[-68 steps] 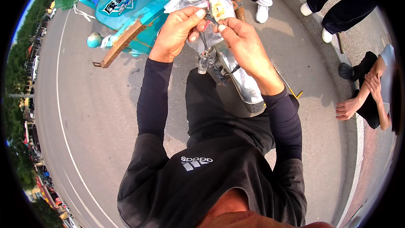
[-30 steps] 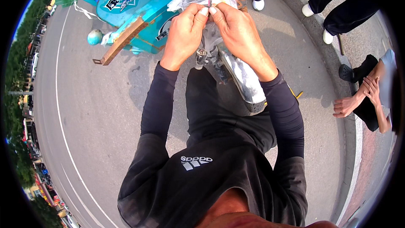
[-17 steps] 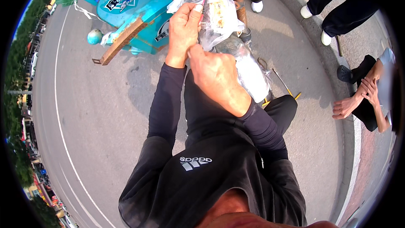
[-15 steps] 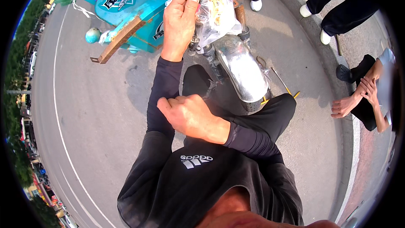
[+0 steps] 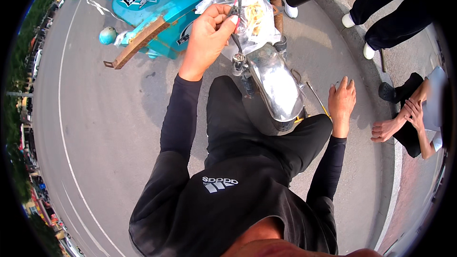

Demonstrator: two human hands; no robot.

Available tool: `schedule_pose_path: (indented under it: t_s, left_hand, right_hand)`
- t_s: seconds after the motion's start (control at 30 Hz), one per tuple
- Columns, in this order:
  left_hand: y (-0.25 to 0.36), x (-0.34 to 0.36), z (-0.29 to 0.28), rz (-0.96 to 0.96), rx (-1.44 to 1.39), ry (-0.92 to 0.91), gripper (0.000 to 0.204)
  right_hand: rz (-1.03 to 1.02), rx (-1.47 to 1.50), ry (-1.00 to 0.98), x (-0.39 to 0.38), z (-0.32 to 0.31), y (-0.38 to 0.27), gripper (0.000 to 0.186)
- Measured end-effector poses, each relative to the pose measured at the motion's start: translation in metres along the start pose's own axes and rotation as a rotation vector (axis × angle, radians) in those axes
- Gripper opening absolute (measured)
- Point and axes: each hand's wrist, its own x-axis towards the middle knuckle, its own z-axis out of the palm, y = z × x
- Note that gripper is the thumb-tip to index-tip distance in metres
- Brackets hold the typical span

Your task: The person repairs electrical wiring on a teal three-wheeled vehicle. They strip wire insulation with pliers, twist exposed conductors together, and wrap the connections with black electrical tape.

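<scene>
The left hand [image 5: 210, 38] covers part of the wires [image 5: 236, 27]; the fender [image 5: 276, 83] hides most of the wheel [image 5: 284, 125]. The upper edge cuts off the teal vehicle [image 5: 164, 0] and the dark-trousered legs [image 5: 386, 4]. Along the left rim, roadside cars [image 5: 37, 61] are too small to tell apart.

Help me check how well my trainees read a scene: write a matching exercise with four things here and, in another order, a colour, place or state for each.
Things:
1. Left hand
2. Right hand
3. Mudguard
4. Long metal bar

Descriptions:
A. Shiny silver, curved over a tyre
B. Rusty brown, lying to the left of both hands
C. Pinching thin wires, one of them red
D. Fingers extended, away from the wires, to the right of the silver part

Right pairs: 1-C, 2-D, 3-A, 4-B
</scene>
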Motion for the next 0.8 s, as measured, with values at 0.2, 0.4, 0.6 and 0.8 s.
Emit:
schedule_pose_path:
  t_s: [0.2,0.4,0.6,0.8]
  left_hand:
    - [-0.014,-0.008,0.006,0.154,0.093,0.163,0.027]
    - [-0.014,-0.007,0.011,0.287,0.089,0.206,0.027]
    - [-0.013,-0.016,0.01,0.502,0.444,0.256,0.037]
    - [-0.007,-0.015,0.007,0.427,0.39,0.126,0.036]
  right_hand:
    - [-0.376,1.399,0.112,0.047,-0.186,-0.166,0.016]
    - [-0.339,1.391,0.151,0.063,-0.192,-0.234,0.016]
    - [-0.121,1.705,-0.189,0.063,-0.178,-0.242,0.023]
    - [-0.024,2.017,-0.418,0.068,-0.176,-0.242,0.025]
